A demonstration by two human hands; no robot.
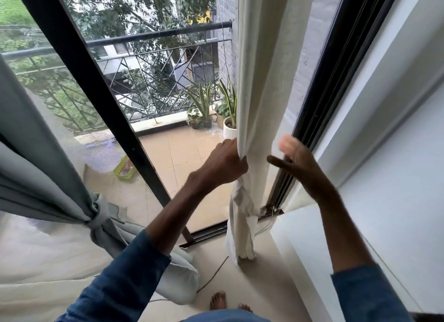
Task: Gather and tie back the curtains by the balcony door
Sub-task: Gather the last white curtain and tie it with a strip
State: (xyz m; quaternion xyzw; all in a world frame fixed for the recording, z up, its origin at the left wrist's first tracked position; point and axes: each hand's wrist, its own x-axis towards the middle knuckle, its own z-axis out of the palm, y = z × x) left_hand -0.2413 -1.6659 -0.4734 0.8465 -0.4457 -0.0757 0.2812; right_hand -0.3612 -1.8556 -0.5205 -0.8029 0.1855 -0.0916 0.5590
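The cream fabric curtain hangs gathered in a narrow column at centre right of the frame, its bunched lower end reaching the floor. The left hand grips its left edge, fingers curled into the folds. The right hand, blurred, is spread just beside the right edge. At lower left, a grey fabric curtain is cinched by a knotted tie. Behind the black door frame stand potted plants.
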